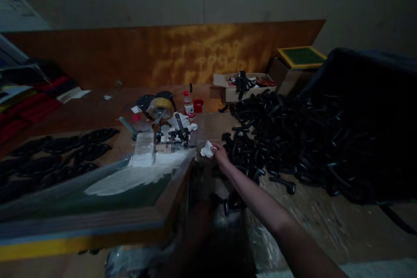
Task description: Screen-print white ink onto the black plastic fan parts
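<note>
My right hand [220,154] reaches forward, its fingers closed on a crumpled white wipe [206,149], either paper or cloth. Just right of it lies a large heap of black curved plastic parts [280,134]. Low in the middle, my left hand [203,215] is a dark smear, with its fingers unclear. A few black parts [231,205] lie close by it. To the left, a tilted screen-printing frame [172,197] bears a broad patch of white paste [130,180] on green mesh. A pale block-like tool [143,147] rests at the paste's upper edge.
Behind the frame are a metal clamp [182,132], a tape roll [162,108] and a red-capped bottle [188,105]. An open cardboard box [241,93] stands at the back. A big black bin [361,126] tips toward the heap. Black wrapped bundles [87,152] lie left.
</note>
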### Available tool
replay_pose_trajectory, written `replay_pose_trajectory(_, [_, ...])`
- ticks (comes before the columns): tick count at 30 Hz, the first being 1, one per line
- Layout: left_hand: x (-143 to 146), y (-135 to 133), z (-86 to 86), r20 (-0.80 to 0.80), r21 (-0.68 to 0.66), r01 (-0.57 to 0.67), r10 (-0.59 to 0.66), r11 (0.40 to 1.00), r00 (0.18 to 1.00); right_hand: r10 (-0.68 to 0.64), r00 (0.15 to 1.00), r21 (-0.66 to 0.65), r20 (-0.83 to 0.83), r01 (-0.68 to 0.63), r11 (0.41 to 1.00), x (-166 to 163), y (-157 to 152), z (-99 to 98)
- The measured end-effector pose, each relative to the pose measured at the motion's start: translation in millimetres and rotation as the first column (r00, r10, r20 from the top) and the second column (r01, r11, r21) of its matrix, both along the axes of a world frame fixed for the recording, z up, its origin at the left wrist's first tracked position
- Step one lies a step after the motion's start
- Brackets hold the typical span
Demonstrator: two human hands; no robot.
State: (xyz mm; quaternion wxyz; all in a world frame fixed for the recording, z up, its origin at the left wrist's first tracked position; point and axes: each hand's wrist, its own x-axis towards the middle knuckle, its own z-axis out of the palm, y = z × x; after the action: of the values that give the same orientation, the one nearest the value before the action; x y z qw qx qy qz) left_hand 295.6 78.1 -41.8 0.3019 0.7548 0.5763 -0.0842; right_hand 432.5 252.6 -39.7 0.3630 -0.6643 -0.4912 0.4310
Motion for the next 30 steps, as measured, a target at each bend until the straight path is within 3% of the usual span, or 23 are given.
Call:
replay_pose_trajectory(3, [5, 5, -20.4, -0.029, -0.059, -0.015, 0.013, 0.998, 0.999, 0.145, 0.970, -0.032, 0.193, -0.142, 0.989, -3, 50, 4.1])
replay_pose_trajectory(6, [7, 11, -38.2, 0.012, -0.087, -0.053, 0.054, 0.995, 0.998, 0.187, 0.879, -0.090, 0.439, -0.165, 0.982, 27, 82, 6.3])
replay_pose_trajectory(9, [6, 16, -45.9, 0.056, -0.080, -0.089, 0.094, 0.993, 0.994, 0.174, 0.746, -0.179, 0.642, -0.075, 0.981, 72, 97, 1.8])
replay_pose_trajectory(12, [7, 19, -43.6, 0.053, -0.099, -0.099, 0.104, 0.990, 0.993, 0.291, 0.648, -0.311, 0.704, -0.087, 0.946, 100, 97, -9.1])
replay_pose_trajectory(17, [13, 20, -35.5, 0.049, -0.133, -0.075, 0.082, 0.988, 0.995, 0.531, 0.544, -0.467, 0.650, -0.265, 0.843, 97, 70, -20.9])
replay_pose_trajectory(22, [14, 15, -30.3, 0.040, -0.093, -0.048, 0.052, 0.995, 0.998, 0.620, 0.469, -0.506, 0.630, -0.357, 0.785, 82, 24, -9.1])
replay_pose_trajectory(27, [0, 1, -10.1, 0.089, 0.038, 0.032, -0.036, 0.999, 0.995, 0.552, 0.453, -0.410, 0.700, -0.377, 0.830, 85, -15, 26.6])
replay_pose_trajectory(30, [-20, -7, 9.2, 0.098, 0.063, 0.022, -0.028, 0.998, 0.995, 0.401, 0.523, -0.228, 0.752, -0.365, 0.903, 79, -42, 37.2])
